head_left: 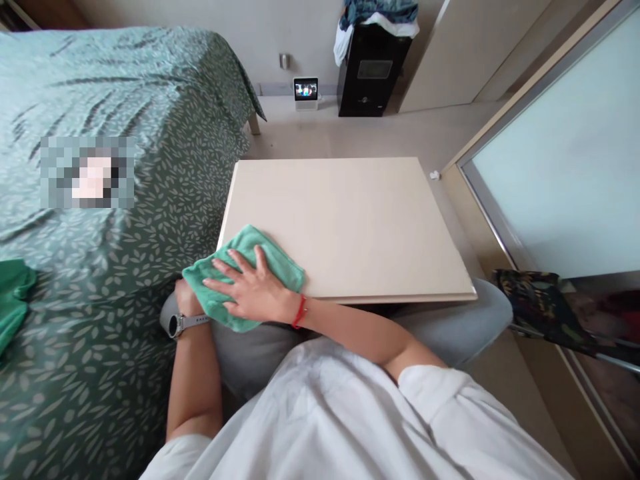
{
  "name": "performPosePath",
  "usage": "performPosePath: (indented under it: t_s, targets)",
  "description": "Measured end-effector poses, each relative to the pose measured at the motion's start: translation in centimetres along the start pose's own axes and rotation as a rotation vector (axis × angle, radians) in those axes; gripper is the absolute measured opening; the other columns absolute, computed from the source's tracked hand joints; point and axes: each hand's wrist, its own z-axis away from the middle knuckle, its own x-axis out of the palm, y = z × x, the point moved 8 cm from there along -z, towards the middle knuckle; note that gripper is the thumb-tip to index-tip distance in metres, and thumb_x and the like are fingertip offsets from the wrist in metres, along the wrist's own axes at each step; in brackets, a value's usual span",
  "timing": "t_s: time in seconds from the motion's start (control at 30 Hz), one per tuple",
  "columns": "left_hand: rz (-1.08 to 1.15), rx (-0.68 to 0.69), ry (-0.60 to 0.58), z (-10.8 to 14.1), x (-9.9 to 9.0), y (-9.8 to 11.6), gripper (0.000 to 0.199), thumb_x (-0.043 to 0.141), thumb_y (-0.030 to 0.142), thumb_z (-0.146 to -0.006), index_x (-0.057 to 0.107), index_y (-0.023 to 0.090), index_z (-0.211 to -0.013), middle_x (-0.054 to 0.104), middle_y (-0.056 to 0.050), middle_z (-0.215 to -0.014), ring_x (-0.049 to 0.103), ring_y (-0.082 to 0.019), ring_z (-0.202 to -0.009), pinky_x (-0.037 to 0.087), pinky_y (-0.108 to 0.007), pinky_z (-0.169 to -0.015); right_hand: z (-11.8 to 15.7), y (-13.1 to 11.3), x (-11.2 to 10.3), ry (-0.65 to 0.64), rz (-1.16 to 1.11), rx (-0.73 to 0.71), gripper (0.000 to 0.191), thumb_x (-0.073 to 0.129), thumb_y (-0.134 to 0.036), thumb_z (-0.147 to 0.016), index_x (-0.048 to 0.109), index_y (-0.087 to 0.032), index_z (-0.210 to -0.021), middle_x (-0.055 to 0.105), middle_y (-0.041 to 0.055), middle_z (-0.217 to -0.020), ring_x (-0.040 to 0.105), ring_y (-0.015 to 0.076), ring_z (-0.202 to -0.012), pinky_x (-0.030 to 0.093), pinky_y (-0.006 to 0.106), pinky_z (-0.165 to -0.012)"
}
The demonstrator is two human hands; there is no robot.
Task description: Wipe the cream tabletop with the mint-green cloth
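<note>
A green cloth (277, 257) lies over the near left corner of a pale cream board or tabletop (345, 220), part of it hanging past the edge. Flat on top of the cloth is my right hand (250, 287), fingers spread, with a red string bracelet at the wrist. My left hand (186, 299) is beside the cloth's left corner, below the board's left edge. It wears a watch (176, 325), and its fingers are hidden, so I cannot see what they do. My legs in grey trousers are at the board's near edge.
A bed (150, 120) with a leaf-patterned green cover runs along the left, holding another green cloth (15, 293) and a pixelated patch. Beyond the board stand a small lit screen (306, 93) and a black cabinet (373, 73) topped with clothes. A frosted sliding panel (565, 153) borders the right.
</note>
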Motion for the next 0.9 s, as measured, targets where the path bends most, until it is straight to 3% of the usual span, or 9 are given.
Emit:
performPosePath:
  t_s: [0.17,0.4,0.57,0.67,0.73,0.8,0.9]
  targets:
    - [-0.175,0.000,-0.126,0.9,-0.4,1.4,0.052,0.031,0.030,-0.119,0.070,0.002,-0.139,0.070,-0.026,-0.139,0.068,-0.043,-0.134,0.047,-0.044,-0.096,10.9,6.0,-1.0,0.054,-0.036,0.329,0.067,0.054,-0.053,-0.115,0.050,-0.030,-0.178,0.041,0.0137,-0.187,0.028,0.0469,-0.173,0.023,0.083,-0.133]
    - [-0.195,-0.021,-0.171,0.9,-0.7,1.4,0.053,0.028,0.031,-0.118,0.069,0.003,-0.139,0.069,-0.026,-0.143,0.066,-0.043,-0.138,0.044,-0.043,-0.092,27.4,13.5,-2.8,0.107,0.151,0.827,0.064,0.045,-0.051,-0.114,0.057,-0.027,-0.173,0.049,0.0181,-0.182,0.038,0.0487,-0.168,0.030,0.084,-0.128]
    - [-0.200,-0.022,-0.167,0.9,-0.7,1.5,0.054,0.028,0.030,-0.118,0.069,0.002,-0.139,0.070,-0.025,-0.143,0.066,-0.043,-0.139,0.044,-0.042,-0.094,34.5,19.3,-4.8,0.159,0.204,1.083,0.072,0.040,-0.058,-0.113,0.052,-0.024,-0.175,0.042,0.0218,-0.184,0.034,0.0544,-0.168,0.037,0.088,-0.121]
    - [-0.202,-0.016,-0.165,1.0,-0.9,1.7,0.054,0.028,0.031,-0.118,0.069,0.003,-0.139,0.069,-0.026,-0.144,0.066,-0.042,-0.139,0.044,-0.042,-0.094,36.1,24.0,-5.6,0.182,0.171,1.289,0.079,0.037,-0.064,-0.112,0.049,-0.019,-0.177,0.038,0.0281,-0.184,0.032,0.0608,-0.167,0.040,0.094,-0.113]
    - [-0.195,-0.022,-0.170,1.1,-1.0,1.7,0.053,0.029,0.031,-0.118,0.069,0.003,-0.138,0.069,-0.025,-0.144,0.066,-0.042,-0.140,0.045,-0.043,-0.094,35.2,26.1,-5.7,0.186,0.156,1.360,0.083,0.036,-0.066,-0.112,0.046,-0.015,-0.177,0.039,0.0338,-0.181,0.039,0.0621,-0.163,0.045,0.094,-0.109]
    - [-0.196,-0.019,-0.171,1.3,-1.1,1.9,0.051,0.030,0.030,-0.117,0.069,0.004,-0.137,0.069,-0.025,-0.145,0.066,-0.042,-0.140,0.045,-0.043,-0.095,32.4,26.6,-5.7,0.175,0.189,1.335,0.084,0.036,-0.065,-0.113,0.045,-0.011,-0.177,0.039,0.0372,-0.180,0.041,0.0620,-0.162,0.046,0.093,-0.108]
    - [-0.205,-0.017,-0.162,1.5,-1.3,2.1,0.051,0.029,0.030,-0.117,0.068,0.004,-0.137,0.068,-0.025,-0.145,0.066,-0.042,-0.139,0.045,-0.044,-0.096,25.8,23.9,-5.1,0.119,0.239,1.150,0.083,0.037,-0.062,-0.114,0.045,-0.009,-0.177,0.036,0.0365,-0.182,0.034,0.0619,-0.166,0.039,0.094,-0.114]
